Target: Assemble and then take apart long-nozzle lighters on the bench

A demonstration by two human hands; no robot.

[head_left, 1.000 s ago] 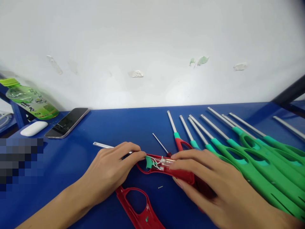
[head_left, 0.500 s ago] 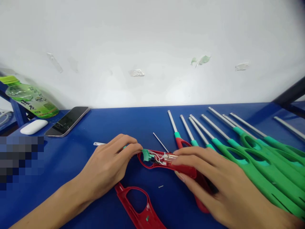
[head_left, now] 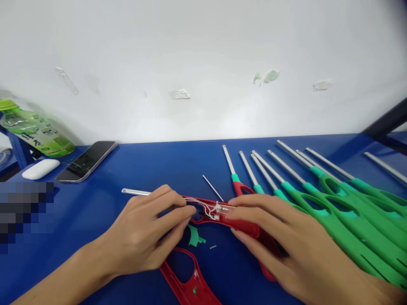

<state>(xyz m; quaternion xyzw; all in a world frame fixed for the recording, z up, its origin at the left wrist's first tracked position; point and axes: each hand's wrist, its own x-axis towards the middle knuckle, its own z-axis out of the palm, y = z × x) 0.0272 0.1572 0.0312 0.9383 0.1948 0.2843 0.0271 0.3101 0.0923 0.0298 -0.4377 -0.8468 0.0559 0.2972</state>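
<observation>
An opened red gas lighter (head_left: 243, 225) lies across the middle, its white wires (head_left: 203, 204) and clear inner tank exposed. My right hand (head_left: 286, 237) grips its handle end, thumb below and fingers on top. My left hand (head_left: 152, 228) is closed with its fingertips at the wires and finger-ring part, so the exact pinch is hidden. Beyond that hand the lighter's metal tube (head_left: 135, 192) sticks out. A loose green trigger (head_left: 194, 236) rests on the table just below the lighter. Nearer me lies the separate red shell half (head_left: 199, 288), partly beneath my left hand.
Several green lighters (head_left: 330, 216) with metal tubes lie at the right, beside a red-ended one (head_left: 238, 186). A thin screwdriver (head_left: 213, 188) and a small screw (head_left: 213, 247) are on the blue table. At left are a phone (head_left: 87, 161), a white case (head_left: 41, 169) and a bottle (head_left: 38, 129).
The green trigger has come out of the lighter and now lies on the table below it. My left hand has shifted slightly right, over the wires. The right hand keeps its grip.
</observation>
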